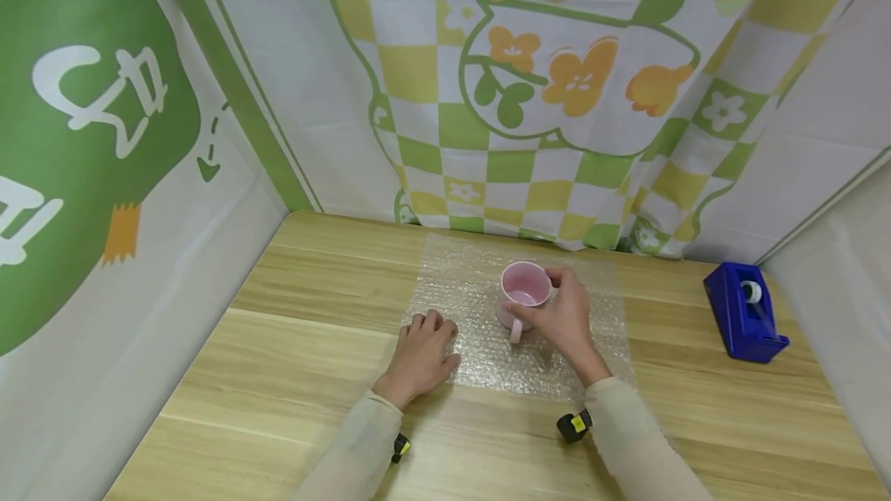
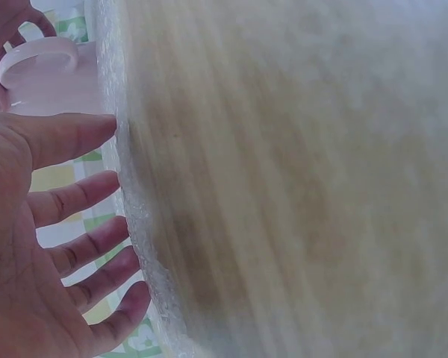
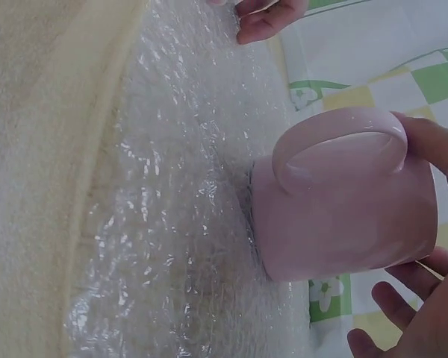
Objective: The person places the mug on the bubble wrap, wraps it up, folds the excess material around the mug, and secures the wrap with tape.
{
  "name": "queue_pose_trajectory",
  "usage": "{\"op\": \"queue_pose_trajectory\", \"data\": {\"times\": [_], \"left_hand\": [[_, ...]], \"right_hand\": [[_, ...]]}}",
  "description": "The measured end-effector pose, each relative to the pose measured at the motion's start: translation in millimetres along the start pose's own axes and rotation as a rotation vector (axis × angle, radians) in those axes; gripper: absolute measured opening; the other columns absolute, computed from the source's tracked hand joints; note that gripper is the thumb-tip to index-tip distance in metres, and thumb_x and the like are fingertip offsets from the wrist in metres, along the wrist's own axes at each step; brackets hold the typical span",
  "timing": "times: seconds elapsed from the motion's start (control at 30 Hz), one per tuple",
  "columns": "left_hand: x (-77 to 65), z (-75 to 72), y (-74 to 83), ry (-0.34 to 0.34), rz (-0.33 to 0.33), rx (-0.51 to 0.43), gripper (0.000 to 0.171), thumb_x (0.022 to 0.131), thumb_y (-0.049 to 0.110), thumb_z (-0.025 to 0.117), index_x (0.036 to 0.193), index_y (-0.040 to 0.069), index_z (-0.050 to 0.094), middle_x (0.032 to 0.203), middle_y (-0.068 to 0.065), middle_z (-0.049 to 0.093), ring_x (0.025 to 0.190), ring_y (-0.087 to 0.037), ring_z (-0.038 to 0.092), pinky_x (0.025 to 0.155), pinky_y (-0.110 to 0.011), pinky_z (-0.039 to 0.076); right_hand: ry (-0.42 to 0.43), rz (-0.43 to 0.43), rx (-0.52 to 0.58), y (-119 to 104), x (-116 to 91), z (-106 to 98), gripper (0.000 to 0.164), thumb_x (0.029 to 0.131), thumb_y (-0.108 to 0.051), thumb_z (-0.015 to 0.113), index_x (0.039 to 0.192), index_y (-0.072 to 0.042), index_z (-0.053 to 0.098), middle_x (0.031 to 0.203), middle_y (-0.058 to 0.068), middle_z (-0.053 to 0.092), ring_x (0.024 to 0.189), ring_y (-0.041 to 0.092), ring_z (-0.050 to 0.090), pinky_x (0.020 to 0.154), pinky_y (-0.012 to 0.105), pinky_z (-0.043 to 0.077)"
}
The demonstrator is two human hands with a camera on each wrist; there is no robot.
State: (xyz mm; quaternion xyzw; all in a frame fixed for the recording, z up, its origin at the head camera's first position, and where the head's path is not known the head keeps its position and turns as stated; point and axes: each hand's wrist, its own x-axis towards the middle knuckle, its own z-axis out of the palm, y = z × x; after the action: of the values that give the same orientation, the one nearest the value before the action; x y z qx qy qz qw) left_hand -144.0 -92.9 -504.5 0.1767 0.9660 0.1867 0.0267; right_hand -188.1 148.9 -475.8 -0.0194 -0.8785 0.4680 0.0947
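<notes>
A pink mug [image 1: 524, 286] stands upright on a sheet of bubble wrap [image 1: 487, 362], its handle [image 3: 336, 130] pointing toward the person. My right hand [image 1: 567, 319] grips the mug near its rim, thumb on the near side and fingers on the far side. In the right wrist view, the mug's base meets the bubble wrap. To the left, my left hand [image 1: 420, 358] has its fingers spread and relaxed, with the fingertips [image 2: 104, 123] at the left edge of the bubble wrap. Nothing is held in it.
A blue tape dispenser [image 1: 748, 315] with a tape roll sits at the table's right side. The wooden table [image 1: 292, 362] lies under everything. Behind it hangs a green, white and yellow patterned cloth [image 1: 515, 114], and a green printed panel [image 1: 90, 138] is at the left.
</notes>
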Motion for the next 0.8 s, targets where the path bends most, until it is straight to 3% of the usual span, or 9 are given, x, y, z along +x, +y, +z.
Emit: {"op": "queue_pose_trajectory", "data": {"times": [0.6, 0.8], "left_hand": [[-0.1, -1.2, -0.3, 0.002, 0.005, 0.015, 0.037, 0.089, 0.029, 0.076, 0.118, 0.009, 0.067, 0.119, -0.013, 0.055, 0.108, -0.034, 0.051, 0.089, -0.053, 0.046], [-0.7, -1.9, 0.2, -0.005, 0.002, 0.004, 0.037, 0.09, 0.029, 0.076, 0.12, 0.009, 0.066, 0.12, -0.013, 0.054, 0.109, -0.034, 0.051, 0.09, -0.052, 0.046]], "right_hand": [[-0.09, -0.037, 0.016, 2, 0, -6, 0.086, 0.066, -0.026, 0.097, 0.134, -0.001, 0.05, 0.127, 0.02, 0.057, 0.118, 0.037, 0.053, 0.103, 0.056, 0.04], [-0.193, -0.086, -0.004, 11, -2, -19, 0.1, 0.075, -0.035, 0.091, 0.151, 0.0, 0.037, 0.142, 0.025, 0.05, 0.13, 0.042, 0.047, 0.105, 0.062, 0.04]]}}
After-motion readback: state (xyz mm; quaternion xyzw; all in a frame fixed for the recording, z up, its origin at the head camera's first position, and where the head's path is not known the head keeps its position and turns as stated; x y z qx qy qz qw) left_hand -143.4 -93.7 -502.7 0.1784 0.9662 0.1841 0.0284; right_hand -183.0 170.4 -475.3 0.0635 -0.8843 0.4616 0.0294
